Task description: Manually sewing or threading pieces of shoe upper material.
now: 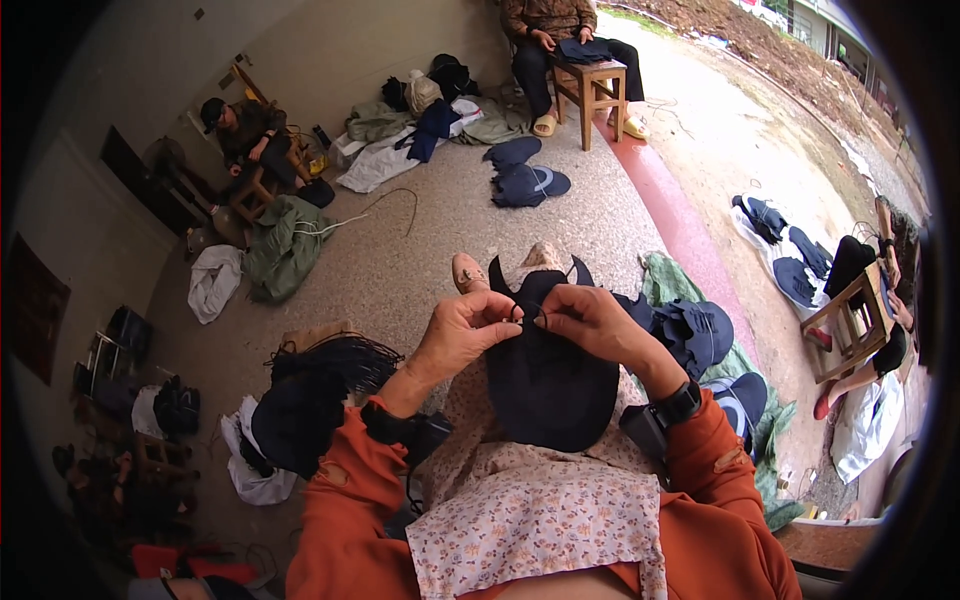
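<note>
A dark navy fabric piece (555, 395) with a rounded lower edge and two pointed tips at its far end lies over my lap. Above its middle, my left hand (468, 328) and my right hand (588, 322) face each other a short way apart. Each pinches a part of a thin black cord (516, 311) between thumb and forefinger. The cord curves up by the fingertips; where its ends run against the fabric is too small to tell. A tiny pale spot shows at the left fingertips. Under the fabric is my flowered apron (530, 520).
Left of my lap lies a bundle of black cords (350, 362) beside dark fabric pieces (295, 420). Stacked dark caps (695, 335) rest on green sheeting (775, 450) at right. More caps (530, 185) lie ahead. Other people sit around, one behind a wooden stool (590, 72).
</note>
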Available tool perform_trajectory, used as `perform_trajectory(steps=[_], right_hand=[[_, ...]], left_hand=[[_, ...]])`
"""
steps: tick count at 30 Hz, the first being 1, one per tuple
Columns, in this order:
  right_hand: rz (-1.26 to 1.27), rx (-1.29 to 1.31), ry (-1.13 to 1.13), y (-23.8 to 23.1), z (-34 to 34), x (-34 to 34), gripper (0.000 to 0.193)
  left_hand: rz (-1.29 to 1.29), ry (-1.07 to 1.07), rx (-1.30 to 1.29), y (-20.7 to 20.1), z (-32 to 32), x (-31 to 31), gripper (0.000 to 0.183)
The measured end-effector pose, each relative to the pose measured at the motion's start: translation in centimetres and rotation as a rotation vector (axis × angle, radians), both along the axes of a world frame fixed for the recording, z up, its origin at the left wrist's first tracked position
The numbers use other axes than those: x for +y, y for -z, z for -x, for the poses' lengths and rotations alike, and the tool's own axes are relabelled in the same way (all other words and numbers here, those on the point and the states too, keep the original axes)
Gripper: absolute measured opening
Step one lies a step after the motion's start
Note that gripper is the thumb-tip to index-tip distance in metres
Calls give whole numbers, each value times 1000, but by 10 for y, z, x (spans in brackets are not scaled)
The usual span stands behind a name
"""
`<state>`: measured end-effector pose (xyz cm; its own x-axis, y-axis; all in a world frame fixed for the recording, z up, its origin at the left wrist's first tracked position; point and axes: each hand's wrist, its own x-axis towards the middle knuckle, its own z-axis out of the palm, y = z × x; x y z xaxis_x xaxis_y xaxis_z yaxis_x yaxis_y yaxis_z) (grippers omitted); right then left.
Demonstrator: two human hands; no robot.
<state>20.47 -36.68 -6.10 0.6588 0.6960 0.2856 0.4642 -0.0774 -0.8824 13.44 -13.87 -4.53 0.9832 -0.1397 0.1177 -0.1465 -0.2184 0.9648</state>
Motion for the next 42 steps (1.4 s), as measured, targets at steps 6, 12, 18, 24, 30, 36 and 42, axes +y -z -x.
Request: perform_trajectory(steps=[6,12,18,24,30,36,42], right_hand=[[1,10,-3,-5,3,-4,11],[-13,24,-2,-3,4,-2,11],[119,-298,100,-9,6,-13,8],[181,-453,47,-6,-1,-44,4],[304,-765,117,-14,7,-54,9],[-50,260,408,24,-27,-118,11],[-214,502,612,24,-3,-121,20]], left_hand=[[125,94,67,12,7,11,36],[204,-430,166,3,-3,3,41],[217,-348,-43,34,-17,-17,32],[153,-252,-90,43,-18,-28,34],[-79,-339,-285,59,-26,-30,28],[153,-390,-166,37,-18,-2,35],[-47,-333,-176,46,-27,13,42]])
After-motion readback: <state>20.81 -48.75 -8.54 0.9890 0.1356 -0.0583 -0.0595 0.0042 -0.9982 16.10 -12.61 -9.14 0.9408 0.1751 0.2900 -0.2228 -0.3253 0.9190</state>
